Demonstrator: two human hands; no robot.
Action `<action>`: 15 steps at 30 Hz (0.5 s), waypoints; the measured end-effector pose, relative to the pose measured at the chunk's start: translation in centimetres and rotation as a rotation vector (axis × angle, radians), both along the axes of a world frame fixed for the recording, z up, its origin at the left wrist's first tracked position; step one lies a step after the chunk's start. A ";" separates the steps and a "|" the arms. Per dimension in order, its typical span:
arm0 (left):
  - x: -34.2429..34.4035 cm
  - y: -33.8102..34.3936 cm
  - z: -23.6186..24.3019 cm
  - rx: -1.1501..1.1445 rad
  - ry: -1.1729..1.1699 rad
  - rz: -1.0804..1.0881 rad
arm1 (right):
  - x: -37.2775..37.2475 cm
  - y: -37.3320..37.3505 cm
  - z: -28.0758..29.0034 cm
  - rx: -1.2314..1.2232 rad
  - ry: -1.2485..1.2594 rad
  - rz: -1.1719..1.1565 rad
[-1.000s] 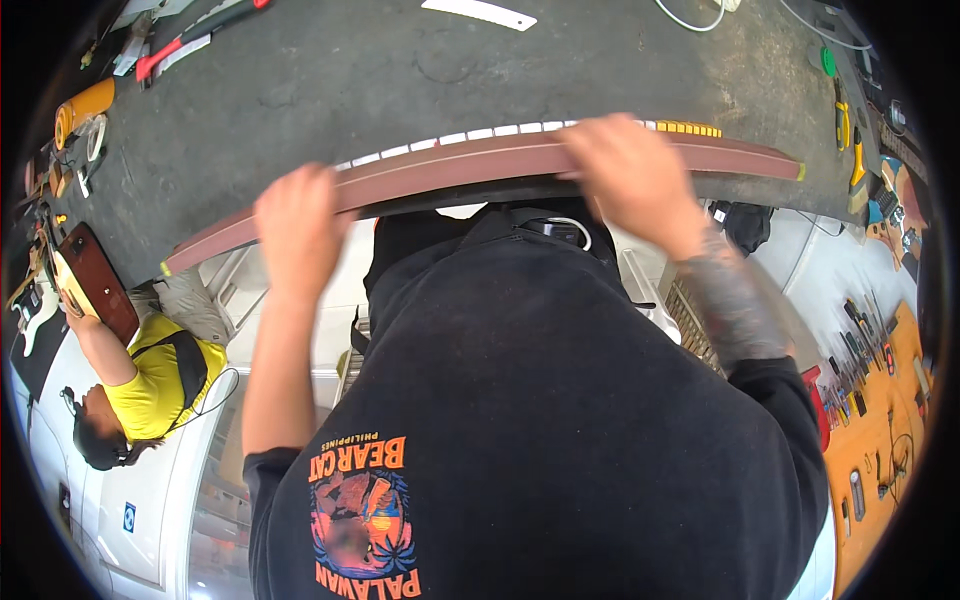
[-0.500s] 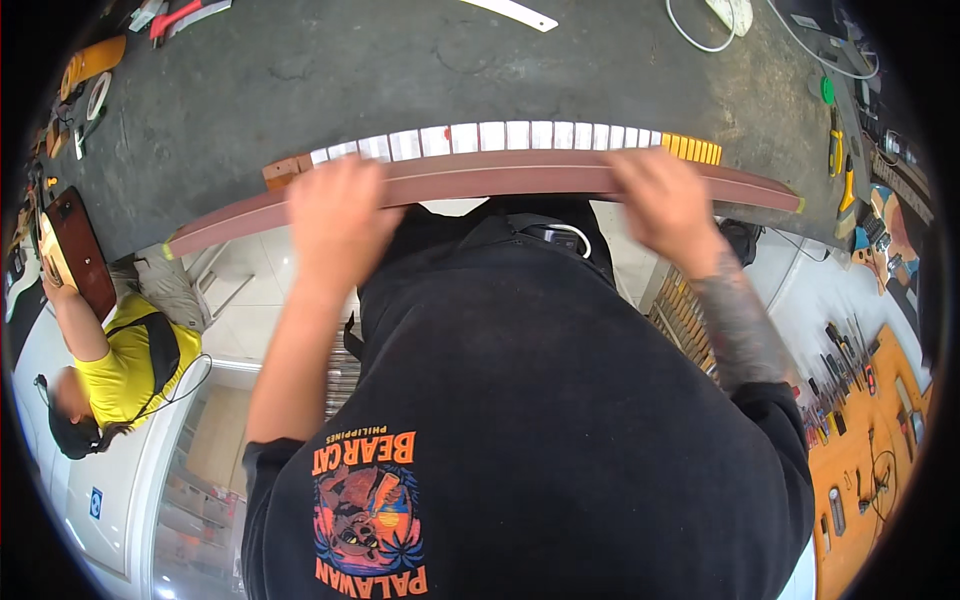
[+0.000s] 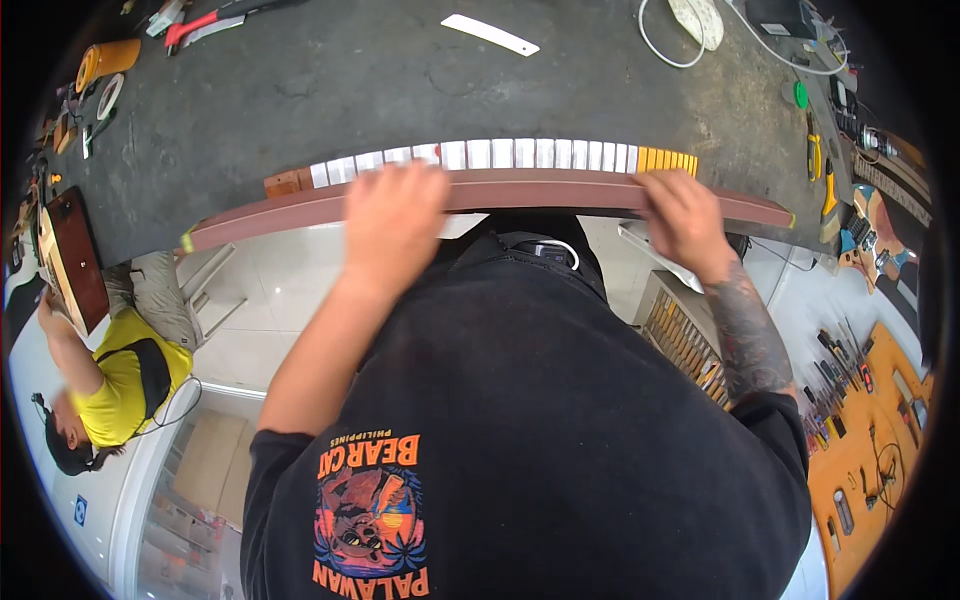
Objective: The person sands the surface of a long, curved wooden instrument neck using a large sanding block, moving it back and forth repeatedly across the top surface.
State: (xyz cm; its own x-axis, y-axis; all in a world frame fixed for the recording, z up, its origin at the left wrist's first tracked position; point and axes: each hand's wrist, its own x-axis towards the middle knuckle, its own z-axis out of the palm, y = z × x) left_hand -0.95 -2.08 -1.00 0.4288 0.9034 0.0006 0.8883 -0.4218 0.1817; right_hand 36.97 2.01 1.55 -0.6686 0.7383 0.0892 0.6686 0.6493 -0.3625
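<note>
A long reddish-brown bar point(image 3: 540, 188) with pale yellow-green ends lies along the bench's front edge. My left hand point(image 3: 393, 220) grips it left of its middle, fingers bent over the top and a little blurred. Farther right, my right hand point(image 3: 683, 222) holds the same bar with curled fingers. Just behind the bar runs a row of narrow white segments point(image 3: 515, 152), continuing as yellow segments point(image 3: 665, 158) at the right, with a small brown wooden block point(image 3: 288, 180) at the left end.
The dark bench point(image 3: 250, 95) carries a flat white piece point(image 3: 490, 33), a red-handled tool point(image 3: 200, 25), tape rolls, cables and yellow-handled tools point(image 3: 828, 190). A person in yellow point(image 3: 135, 365) works at far left. An orange tool board point(image 3: 850, 470) stands at lower right.
Both hands have shifted rightward along the bar, the left more than the right. More of the white segmented row and the brown block at its left end now show behind the bar.
</note>
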 end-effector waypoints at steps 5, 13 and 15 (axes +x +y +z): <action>-16.2 -2.2 -0.3 0.051 0.075 0.120 | -14.9 -1.5 -1.5 0.043 0.084 0.032; 0.1 -0.2 0.3 0.006 0.001 -0.027 | 0.3 -0.6 1.3 0.027 -0.059 -0.093; 1.6 0.0 0.4 -0.033 -0.063 -0.018 | 1.5 -0.1 1.4 -0.037 -0.062 -0.087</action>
State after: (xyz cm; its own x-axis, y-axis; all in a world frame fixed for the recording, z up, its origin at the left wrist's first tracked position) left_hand 0.61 -2.07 -0.60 0.4450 0.8955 -0.0021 0.8671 -0.4302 0.2512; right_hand 38.48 1.90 2.91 -0.6056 0.7955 0.0213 0.7435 0.5751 -0.3412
